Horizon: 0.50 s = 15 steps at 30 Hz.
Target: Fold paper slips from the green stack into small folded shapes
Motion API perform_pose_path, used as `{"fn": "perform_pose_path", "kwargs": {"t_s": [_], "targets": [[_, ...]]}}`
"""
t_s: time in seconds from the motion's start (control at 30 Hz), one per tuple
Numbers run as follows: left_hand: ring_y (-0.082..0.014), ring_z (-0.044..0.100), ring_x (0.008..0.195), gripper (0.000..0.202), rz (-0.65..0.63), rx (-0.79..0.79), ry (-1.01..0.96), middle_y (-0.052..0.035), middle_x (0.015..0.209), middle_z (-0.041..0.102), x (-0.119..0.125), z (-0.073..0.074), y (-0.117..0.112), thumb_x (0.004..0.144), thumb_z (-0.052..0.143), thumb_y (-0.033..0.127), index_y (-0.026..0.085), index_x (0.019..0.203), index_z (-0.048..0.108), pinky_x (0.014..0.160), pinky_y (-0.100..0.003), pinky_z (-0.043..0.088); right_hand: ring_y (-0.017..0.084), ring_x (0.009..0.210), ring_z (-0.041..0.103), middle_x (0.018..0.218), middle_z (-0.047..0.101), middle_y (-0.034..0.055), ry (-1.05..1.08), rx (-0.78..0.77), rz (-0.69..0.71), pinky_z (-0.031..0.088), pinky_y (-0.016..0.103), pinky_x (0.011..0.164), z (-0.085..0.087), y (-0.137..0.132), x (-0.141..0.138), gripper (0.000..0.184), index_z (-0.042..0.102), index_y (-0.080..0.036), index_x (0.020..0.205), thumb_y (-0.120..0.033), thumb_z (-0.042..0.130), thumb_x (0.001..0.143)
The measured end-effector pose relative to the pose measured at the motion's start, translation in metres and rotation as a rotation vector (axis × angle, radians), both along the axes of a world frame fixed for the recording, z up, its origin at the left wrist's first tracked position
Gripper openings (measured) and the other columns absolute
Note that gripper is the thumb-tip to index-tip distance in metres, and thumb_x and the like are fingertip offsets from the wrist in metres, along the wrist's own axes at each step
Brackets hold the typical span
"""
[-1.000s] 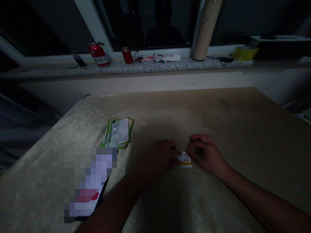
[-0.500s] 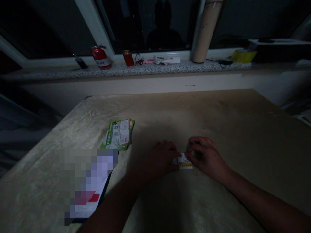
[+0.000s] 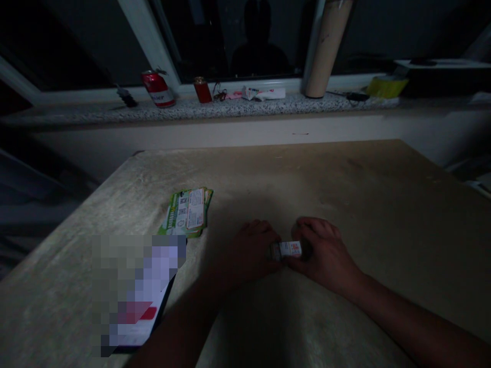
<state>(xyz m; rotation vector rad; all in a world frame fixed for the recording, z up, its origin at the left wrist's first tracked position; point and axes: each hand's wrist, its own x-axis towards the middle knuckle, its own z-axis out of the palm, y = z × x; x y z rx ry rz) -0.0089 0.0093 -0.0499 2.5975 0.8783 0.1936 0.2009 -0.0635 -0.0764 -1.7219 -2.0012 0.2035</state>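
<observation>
A small folded printed paper (image 3: 289, 249), white with red marks, lies on the tan table (image 3: 345, 184) between my two hands. My left hand (image 3: 253, 250) presses its left end with curled fingers. My right hand (image 3: 320, 250) pinches its right end, fingers bent over it. Both hands rest low on the tabletop. A stack of green and white printed leaflets (image 3: 187, 212) lies to the left of my left hand, apart from it.
A blurred flat item (image 3: 134, 291) lies at the table's near left. The stone windowsill (image 3: 215, 107) behind holds a red can (image 3: 157, 89), a small red container (image 3: 202, 90), scraps of paper (image 3: 263, 93), a cardboard tube (image 3: 326, 48) and a yellow object (image 3: 385, 87).
The paper between my hands has been folded smaller; it now shows as a narrow strip. My hands have closed in on it slightly.
</observation>
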Motion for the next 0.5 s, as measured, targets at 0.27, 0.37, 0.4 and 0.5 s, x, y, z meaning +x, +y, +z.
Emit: {"fn": "perform_pose_path", "kwargs": {"t_s": [0.27, 0.37, 0.4, 0.5], "targets": [[-0.0262, 0.056, 0.112, 0.045, 0.026, -0.028, -0.031, -0.0053, 0.114, 0.064, -0.001, -0.001, -0.003, 0.079, 0.083, 0.034, 0.021, 0.118, 0.064, 0.1, -0.042, 0.044, 0.033, 0.117, 0.059, 0.12, 0.067, 0.0091, 0.075, 0.006, -0.045, 0.044, 0.052, 0.098, -0.007, 0.013, 0.015, 0.023, 0.067, -0.025, 0.098, -0.032, 0.077, 0.079], [-0.0256, 0.057, 0.111, 0.037, -0.002, -0.015, -0.019, -0.0045, 0.114, 0.063, 0.0, 0.002, -0.006, 0.083, 0.079, 0.032, 0.023, 0.117, 0.067, 0.099, -0.041, 0.045, 0.034, 0.119, 0.059, 0.121, 0.067, 0.0086, 0.102, 0.001, -0.046, 0.042, 0.054, 0.1, -0.011, 0.017, 0.022, 0.021, 0.068, -0.026, 0.096, -0.034, 0.077, 0.079], [-0.0253, 0.057, 0.11, 0.031, -0.018, -0.003, -0.001, -0.0046, 0.113, 0.063, 0.001, 0.004, -0.008, 0.086, 0.077, 0.03, 0.023, 0.115, 0.068, 0.098, -0.041, 0.045, 0.034, 0.12, 0.059, 0.122, 0.067, 0.0085, 0.111, -0.001, -0.045, 0.042, 0.054, 0.1, -0.012, 0.017, 0.023, 0.019, 0.069, -0.027, 0.095, -0.034, 0.077, 0.079], [-0.025, 0.06, 0.105, 0.014, -0.082, 0.089, 0.097, -0.0069, 0.11, 0.065, 0.008, 0.009, -0.021, 0.095, 0.063, 0.02, 0.018, 0.106, 0.072, 0.096, -0.041, 0.048, 0.033, 0.121, 0.059, 0.124, 0.066, 0.0085, 0.138, -0.018, -0.043, 0.042, 0.055, 0.101, -0.013, 0.019, 0.025, 0.015, 0.069, -0.027, 0.094, -0.032, 0.075, 0.081]]}}
